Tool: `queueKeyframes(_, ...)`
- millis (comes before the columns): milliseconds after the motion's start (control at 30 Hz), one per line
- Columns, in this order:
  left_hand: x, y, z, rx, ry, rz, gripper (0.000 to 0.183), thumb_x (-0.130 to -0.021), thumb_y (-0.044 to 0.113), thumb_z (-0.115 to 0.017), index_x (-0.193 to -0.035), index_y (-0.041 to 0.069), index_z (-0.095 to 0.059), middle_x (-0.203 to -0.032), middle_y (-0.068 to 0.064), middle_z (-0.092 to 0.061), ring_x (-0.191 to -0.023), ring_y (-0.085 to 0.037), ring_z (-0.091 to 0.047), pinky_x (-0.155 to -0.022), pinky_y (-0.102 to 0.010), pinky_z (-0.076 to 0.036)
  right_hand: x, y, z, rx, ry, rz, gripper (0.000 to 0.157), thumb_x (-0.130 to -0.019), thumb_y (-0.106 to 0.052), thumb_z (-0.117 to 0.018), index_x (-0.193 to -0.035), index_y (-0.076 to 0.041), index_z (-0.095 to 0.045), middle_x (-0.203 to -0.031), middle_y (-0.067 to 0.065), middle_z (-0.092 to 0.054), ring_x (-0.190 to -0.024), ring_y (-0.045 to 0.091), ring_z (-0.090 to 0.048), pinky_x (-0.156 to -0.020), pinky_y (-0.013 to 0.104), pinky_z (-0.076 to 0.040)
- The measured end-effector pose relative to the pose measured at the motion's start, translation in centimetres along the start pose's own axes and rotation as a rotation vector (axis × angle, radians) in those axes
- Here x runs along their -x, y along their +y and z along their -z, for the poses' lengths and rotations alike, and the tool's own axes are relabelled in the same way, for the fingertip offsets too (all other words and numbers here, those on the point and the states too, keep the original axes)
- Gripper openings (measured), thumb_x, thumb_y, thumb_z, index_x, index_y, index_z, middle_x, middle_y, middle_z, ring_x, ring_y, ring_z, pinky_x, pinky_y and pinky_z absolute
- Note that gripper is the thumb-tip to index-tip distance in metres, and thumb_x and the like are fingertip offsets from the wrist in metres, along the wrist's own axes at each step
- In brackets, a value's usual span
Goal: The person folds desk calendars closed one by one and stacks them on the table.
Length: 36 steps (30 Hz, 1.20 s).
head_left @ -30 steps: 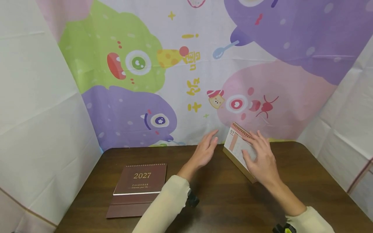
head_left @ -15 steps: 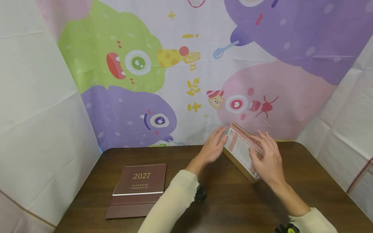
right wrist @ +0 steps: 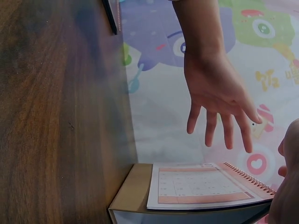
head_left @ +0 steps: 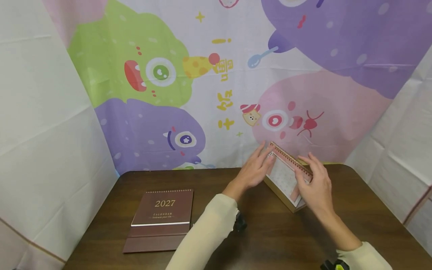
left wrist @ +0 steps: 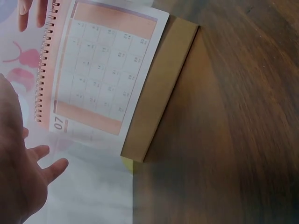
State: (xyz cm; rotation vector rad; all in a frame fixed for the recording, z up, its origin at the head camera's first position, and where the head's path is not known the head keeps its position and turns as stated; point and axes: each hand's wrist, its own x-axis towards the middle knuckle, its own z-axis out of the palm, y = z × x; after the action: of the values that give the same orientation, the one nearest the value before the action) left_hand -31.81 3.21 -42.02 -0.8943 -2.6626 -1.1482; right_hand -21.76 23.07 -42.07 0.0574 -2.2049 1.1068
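A desk calendar (head_left: 285, 176) with a pink top band, a gold coil and a tan base stands tilted at the back right of the table. In the left wrist view the calendar page (left wrist: 100, 70) shows "07" and a date grid. My left hand (head_left: 251, 170) is by its upper left corner, fingers straight and spread; in the right wrist view that left hand (right wrist: 217, 88) looks apart from the page. Beside its right end is my right hand (head_left: 315, 187), fingers extended and thumb in front of the page. Whether the right fingertips touch the calendar is hard to tell.
A maroon 2027 calendar (head_left: 163, 213) lies at the left of the dark wooden table (head_left: 263, 240). Behind the table hangs a cartoon-printed cloth (head_left: 233, 86), close to the standing calendar. White cloth walls (head_left: 44, 123) close off both sides.
My left hand has moved right and up to the calendar's left end. The right hand has slid right along it, uncovering more of the page. The standing calendar has barely shifted.
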Motion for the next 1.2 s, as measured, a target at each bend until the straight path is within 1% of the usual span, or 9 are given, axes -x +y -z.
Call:
queueKeyframes(200, -0.4, 0.3, -0.7, -0.02, 0.002, 0.006, 0.059, -0.122, 0.052, -0.027, -0.177, 0.035, -0.038, -0.192, -0.008, -0.018, -0.176, -0.035, -0.029, -0.141, -0.058, -0.033, 0.0, 0.1, 0.0, 0.012, -0.025, -0.044, 0.043, -0.103, -0.013, -0.075, -0.146, -0.007, -0.073, -0.173, 0.024, -0.053, -0.162, 0.051, -0.048, -0.129, 0.074, -0.037)
queueKeyframes(367, -0.9, 0.5, -1.4, -0.015, 0.016, 0.02, 0.059, -0.122, 0.051, -0.027, -0.177, 0.032, -0.039, -0.192, -0.008, -0.019, -0.176, -0.035, -0.029, -0.142, -0.055, -0.031, 0.1, 0.5, 0.0, 0.027, -0.048, -0.072, 0.043, -0.106, -0.018, -0.073, -0.148, -0.009, -0.071, -0.175, 0.023, -0.051, -0.163, 0.051, -0.047, -0.129, 0.073, -0.038)
queueKeyframes(467, -1.2, 0.7, -1.7, -0.011, 0.013, 0.028, 0.06, -0.122, 0.051, -0.027, -0.177, 0.031, -0.039, -0.192, -0.008, -0.019, -0.176, -0.035, -0.029, -0.142, -0.055, -0.031, 0.2, 0.6, 0.0, 0.03, -0.053, -0.079, 0.043, -0.106, -0.018, -0.072, -0.148, -0.009, -0.071, -0.175, 0.022, -0.051, -0.163, 0.051, -0.047, -0.128, 0.073, -0.039)
queueKeyframes(733, -1.6, 0.6, -2.0, -0.02, 0.009, 0.04, 0.058, -0.122, 0.052, -0.027, -0.176, 0.035, -0.04, -0.192, -0.006, -0.02, -0.176, -0.032, -0.029, -0.141, -0.053, -0.034, 0.4, 0.7, 0.0, 0.059, -0.072, -0.089, 0.045, -0.107, -0.02, -0.069, -0.15, -0.01, -0.07, -0.175, 0.024, -0.051, -0.161, 0.053, -0.048, -0.126, 0.075, -0.039)
queueKeyframes(833, -1.7, 0.6, -2.1, -0.02, 0.009, 0.041, 0.057, -0.122, 0.053, -0.026, -0.175, 0.037, -0.041, -0.192, -0.006, -0.02, -0.176, -0.032, -0.03, -0.141, -0.053, -0.035, 0.6, 0.8, -0.1, 0.072, -0.08, -0.102, 0.047, -0.108, -0.022, -0.068, -0.153, -0.011, -0.067, -0.17, 0.025, -0.055, -0.155, 0.052, -0.054, -0.121, 0.074, -0.043)
queueKeyframes(933, -1.7, 0.6, -2.1, -0.021, 0.003, 0.047, 0.057, -0.122, 0.054, -0.026, -0.175, 0.039, -0.042, -0.192, -0.005, -0.019, -0.176, -0.031, -0.029, -0.14, -0.053, -0.035, 0.7, 1.1, -0.1, 0.081, -0.082, -0.119, 0.049, -0.108, -0.023, -0.067, -0.156, -0.011, -0.064, -0.161, 0.024, -0.063, -0.145, 0.05, -0.062, -0.114, 0.07, -0.047)
queueKeyframes(1000, -1.6, 0.7, -2.1, -0.021, -0.006, 0.049, 0.058, -0.122, 0.055, -0.025, -0.174, 0.038, -0.042, -0.193, -0.004, -0.017, -0.177, -0.031, -0.028, -0.141, -0.054, -0.035, 0.8, 1.3, -0.1, 0.084, -0.088, -0.138, 0.051, -0.109, -0.024, -0.067, -0.158, -0.012, -0.062, -0.156, 0.025, -0.066, -0.139, 0.051, -0.064, -0.11, 0.069, -0.048)
queueKeyframes(1133, -1.6, 0.9, -2.1, -0.03, -0.023, 0.052, 0.06, -0.122, 0.055, -0.024, -0.174, 0.035, -0.045, -0.193, -0.003, -0.015, -0.177, -0.032, -0.028, -0.141, -0.055, -0.034, 1.0, 1.4, 0.1, 0.077, -0.108, -0.198, 0.056, -0.11, -0.029, -0.066, -0.164, -0.015, -0.056, -0.16, 0.025, -0.065, -0.141, 0.053, -0.064, -0.11, 0.07, -0.048)
queueKeyframes(1200, -1.7, 1.0, -2.1, -0.039, -0.022, 0.055, 0.06, -0.122, 0.055, -0.023, -0.173, 0.034, -0.046, -0.193, -0.003, -0.015, -0.177, -0.032, -0.028, -0.141, -0.055, -0.034, 1.1, 1.6, 0.2, 0.078, -0.121, -0.224, 0.058, -0.111, -0.032, -0.065, -0.166, -0.017, -0.054, -0.161, 0.026, -0.064, -0.141, 0.053, -0.064, -0.108, 0.07, -0.048)
